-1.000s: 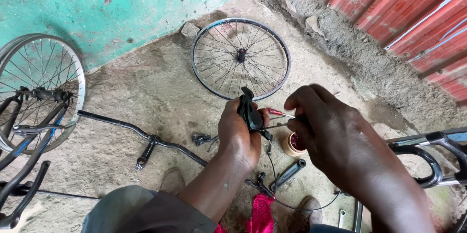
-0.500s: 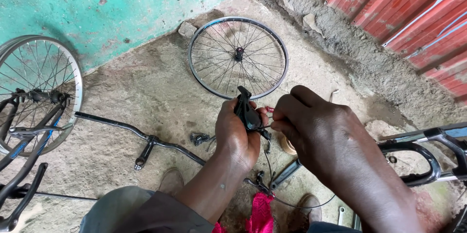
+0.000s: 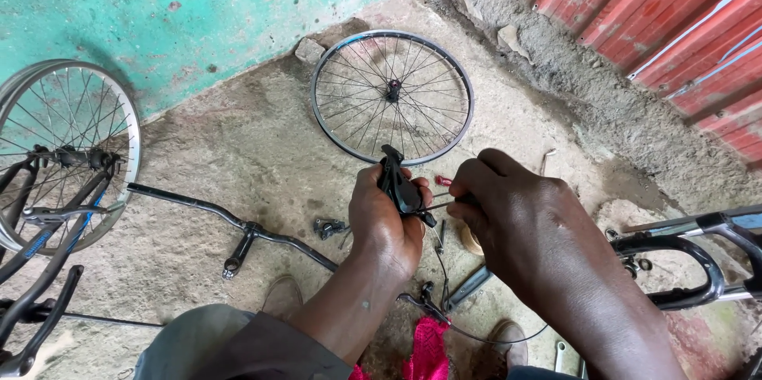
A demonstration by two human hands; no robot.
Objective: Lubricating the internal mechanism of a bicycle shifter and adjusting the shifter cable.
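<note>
My left hand [image 3: 386,221] grips a black bicycle brake lever [image 3: 399,186], held upright in front of me. My right hand [image 3: 520,217] is closed beside it, its fingertips pinching a thin tool or cable end at the lever's side; a small red tip [image 3: 443,181] shows just above the fingers. A thin cable [image 3: 468,335] hangs down from the lever toward the ground. Below my hands a grey metal bar [image 3: 468,288] lies on the concrete, partly hidden.
A bare spoked wheel [image 3: 392,96] lies flat on the concrete ahead. A black handlebar [image 3: 238,225] lies at left, with a second wheel and fork [image 3: 59,150] against the turquoise wall. A black frame part [image 3: 690,257] is at right, near the red corrugated wall [image 3: 683,23]. A pink cloth [image 3: 429,348] sits by my feet.
My right hand moved left, in against the brake lever, and now covers the small round tin seen on the ground earlier. The left hand kept its grip.
</note>
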